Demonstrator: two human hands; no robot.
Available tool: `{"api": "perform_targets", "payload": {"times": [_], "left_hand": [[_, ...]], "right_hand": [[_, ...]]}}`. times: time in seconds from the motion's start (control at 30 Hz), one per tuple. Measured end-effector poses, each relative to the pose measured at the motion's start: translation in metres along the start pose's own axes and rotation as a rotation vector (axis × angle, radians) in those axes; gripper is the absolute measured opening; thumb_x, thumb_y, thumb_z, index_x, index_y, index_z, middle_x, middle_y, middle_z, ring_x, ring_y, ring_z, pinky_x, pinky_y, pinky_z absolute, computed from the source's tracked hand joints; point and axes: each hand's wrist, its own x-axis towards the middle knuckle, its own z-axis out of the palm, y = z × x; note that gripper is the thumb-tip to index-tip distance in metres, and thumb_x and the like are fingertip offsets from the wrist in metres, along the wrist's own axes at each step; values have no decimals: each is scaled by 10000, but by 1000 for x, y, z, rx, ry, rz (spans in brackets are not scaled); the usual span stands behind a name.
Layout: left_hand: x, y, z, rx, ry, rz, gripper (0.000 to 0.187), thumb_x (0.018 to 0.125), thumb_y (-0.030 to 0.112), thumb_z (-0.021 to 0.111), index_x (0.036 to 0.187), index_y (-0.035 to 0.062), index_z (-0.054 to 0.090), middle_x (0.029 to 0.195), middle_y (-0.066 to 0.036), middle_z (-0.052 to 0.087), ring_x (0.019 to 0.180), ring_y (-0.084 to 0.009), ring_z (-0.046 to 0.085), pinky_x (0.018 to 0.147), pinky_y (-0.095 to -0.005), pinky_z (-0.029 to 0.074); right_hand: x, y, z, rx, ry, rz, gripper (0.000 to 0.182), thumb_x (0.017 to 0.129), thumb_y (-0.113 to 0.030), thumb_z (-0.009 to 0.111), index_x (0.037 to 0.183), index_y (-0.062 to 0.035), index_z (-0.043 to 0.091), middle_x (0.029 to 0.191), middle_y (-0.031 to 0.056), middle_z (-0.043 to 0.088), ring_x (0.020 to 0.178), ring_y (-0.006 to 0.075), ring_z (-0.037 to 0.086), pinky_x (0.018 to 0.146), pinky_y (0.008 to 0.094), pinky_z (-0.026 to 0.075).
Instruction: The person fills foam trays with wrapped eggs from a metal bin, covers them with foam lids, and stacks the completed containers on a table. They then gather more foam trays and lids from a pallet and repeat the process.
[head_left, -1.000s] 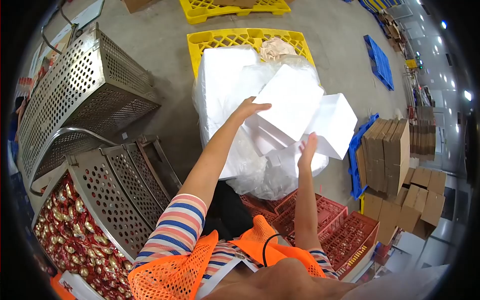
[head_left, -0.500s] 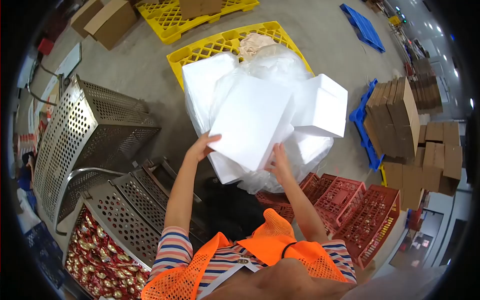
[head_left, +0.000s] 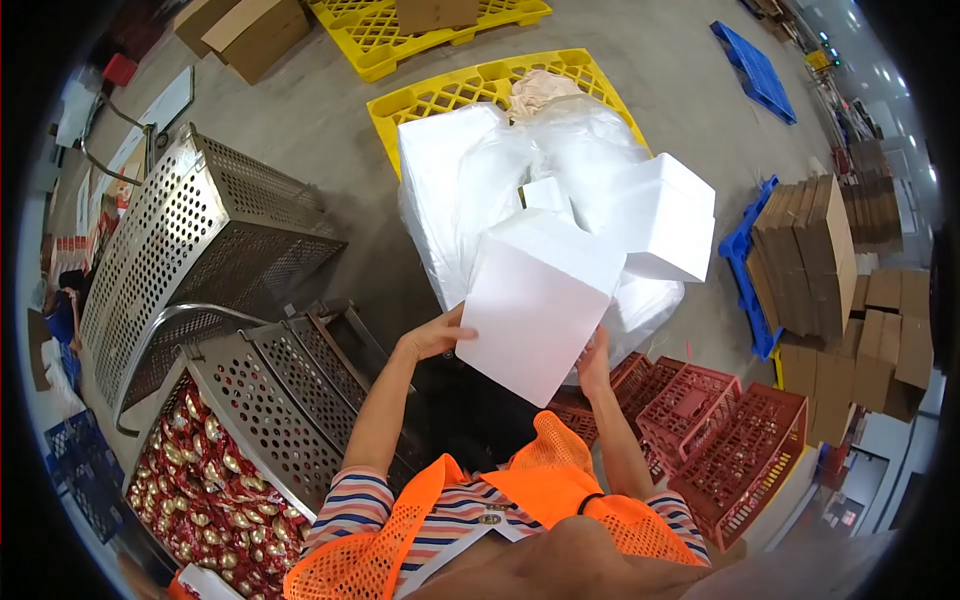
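A white foam box (head_left: 540,300) is held tilted in front of my body, one flat face turned toward me. My left hand (head_left: 437,333) grips its left edge, while my right hand (head_left: 594,360) holds the lower right edge, its fingers partly hidden. Just beyond it, clear plastic bags (head_left: 460,190) with white contents lie over a yellow pallet (head_left: 395,120). Another white foam box (head_left: 665,215) rests on the bags at the right. Between the bags shows a smaller white piece (head_left: 546,196).
Perforated metal bins (head_left: 200,230) stand at the left, one holding red and gold wrapped items (head_left: 215,480). Red plastic crates (head_left: 740,450) sit at the lower right. Flattened cartons (head_left: 805,255) are stacked beside a blue pallet (head_left: 738,245). A person is partly visible at the far left.
Both hands have drawn the foam box down toward my body and tilted it, showing its side. A small white piece now shows behind it. The whole view has shifted slightly.
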Motion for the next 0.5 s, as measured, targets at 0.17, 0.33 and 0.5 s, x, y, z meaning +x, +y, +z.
{"api": "perform_targets", "payload": {"times": [0.17,0.33,0.5], "left_hand": [[11,-12,-27,76,137,110,1040,737,442,798,1516,55,229,1455,-106,431,1321,-227,423,1072,-369,369],[1,64,-30,411,65,-45,915,747,434,787,1436,-18,388,1329,-159,556,1230,-238,528,1040,-357,404],[12,88,-14,813,-41,-357,837,758,551,738,1344,-12,538,1288,-165,603,1177,-254,571,1010,-310,411]], "right_hand": [[-8,33,-12,-176,-181,40,483,1003,-475,464,1344,-167,315,1294,49,466,1141,202,492,935,431,420],[-45,53,3,-269,-350,225,630,998,-359,524,1488,-125,204,1422,82,407,1263,255,468,1034,468,391],[-57,97,-14,-921,-541,80,459,877,-174,701,1288,-22,563,1239,139,596,1166,243,529,959,328,436]]}}
